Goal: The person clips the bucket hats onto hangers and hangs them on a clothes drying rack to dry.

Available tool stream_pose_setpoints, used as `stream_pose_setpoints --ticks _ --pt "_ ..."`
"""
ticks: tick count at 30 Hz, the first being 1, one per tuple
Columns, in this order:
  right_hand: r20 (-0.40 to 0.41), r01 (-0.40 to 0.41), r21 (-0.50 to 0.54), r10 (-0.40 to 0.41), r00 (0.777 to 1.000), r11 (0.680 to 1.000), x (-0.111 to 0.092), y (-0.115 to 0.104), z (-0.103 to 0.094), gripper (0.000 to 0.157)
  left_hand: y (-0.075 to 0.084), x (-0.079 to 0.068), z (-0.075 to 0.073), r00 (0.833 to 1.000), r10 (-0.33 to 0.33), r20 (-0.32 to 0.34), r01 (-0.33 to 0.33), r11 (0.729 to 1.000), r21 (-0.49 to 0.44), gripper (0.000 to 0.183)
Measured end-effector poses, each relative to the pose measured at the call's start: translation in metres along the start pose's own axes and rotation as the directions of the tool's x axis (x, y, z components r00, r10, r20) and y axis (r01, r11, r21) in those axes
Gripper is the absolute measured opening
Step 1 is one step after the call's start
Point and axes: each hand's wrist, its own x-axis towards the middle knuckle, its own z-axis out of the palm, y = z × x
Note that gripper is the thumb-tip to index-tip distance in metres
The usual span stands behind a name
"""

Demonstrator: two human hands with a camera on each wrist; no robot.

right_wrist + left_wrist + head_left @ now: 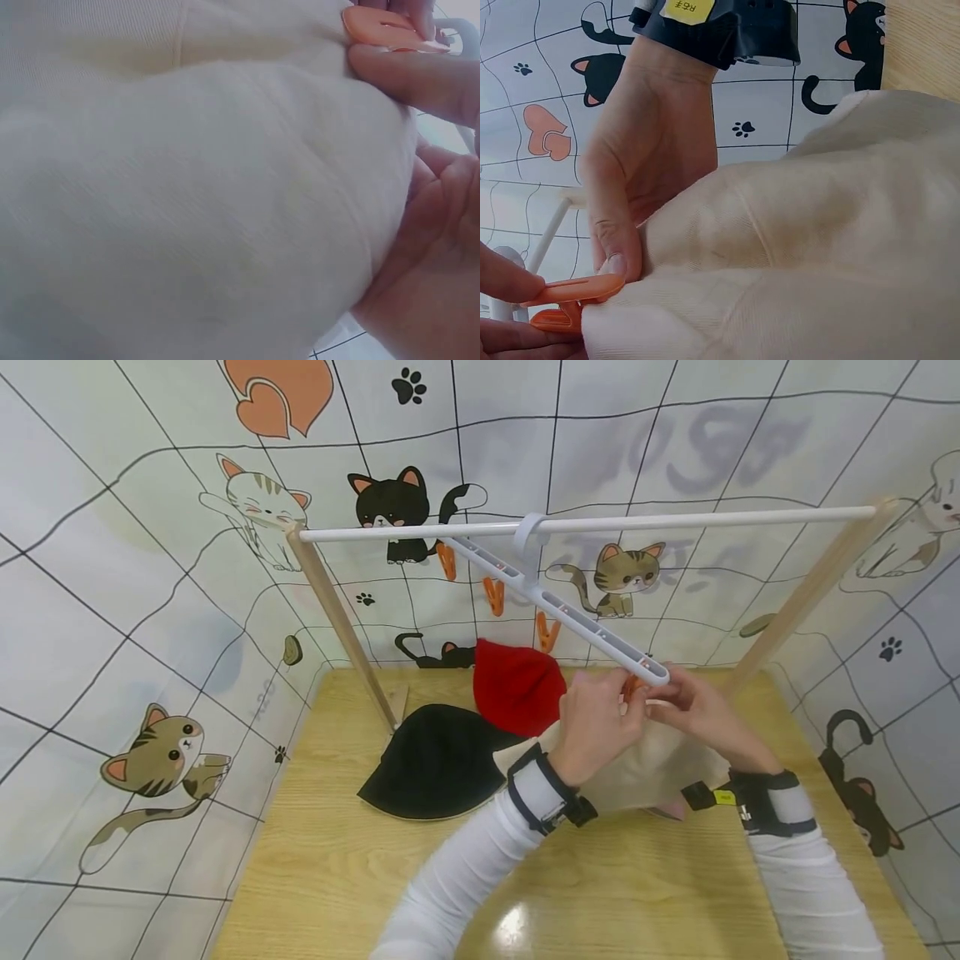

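Observation:
A cream-coloured fabric hat (pixel 637 772) hangs below the near end of a white clip hanger (pixel 577 618). My left hand (pixel 600 718) pinches an orange clip (pixel 577 289) at that end between thumb and fingers, and the clip's jaws are at the hat's edge. My right hand (pixel 701 718) grips the same edge close beside the clip, its thumb on the cloth. In the right wrist view the hat (pixel 210 195) fills most of the picture, with the orange clip (pixel 386 28) at the top right. Part of the hat is hidden behind my left hand and wrist.
The hanger hooks over a white rail (pixel 675 522) on wooden posts (pixel 337 618). More orange clips (pixel 493 597) dangle from it. On the wooden table (pixel 315 877) lie a black bucket hat (pixel 435 760) and a red hat (pixel 517 685). Something pink (pixel 667 811) shows under the cream hat.

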Motion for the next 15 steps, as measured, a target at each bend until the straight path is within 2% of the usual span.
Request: stream_pose_setpoints --ticks 7,10,15 --pt "0.003 0.067 0.073 -0.068 0.998 0.995 0.0015 0.0032 -0.0003 0.042 -0.001 -0.0004 -0.0012 1.0 -0.018 0.014 0.019 0.998 -0.055 0.01" --pt "-0.004 0.067 0.097 -0.067 0.998 0.993 0.0018 0.0039 0.0003 0.041 -0.0021 -0.0002 -0.0014 0.999 -0.025 0.02 0.026 0.997 -0.07 0.011" --pt "-0.032 0.045 0.059 -0.043 0.999 0.997 0.0002 0.0029 0.0006 0.042 -0.0046 -0.0011 -0.0014 0.998 -0.05 0.035 0.053 0.994 -0.097 0.011"
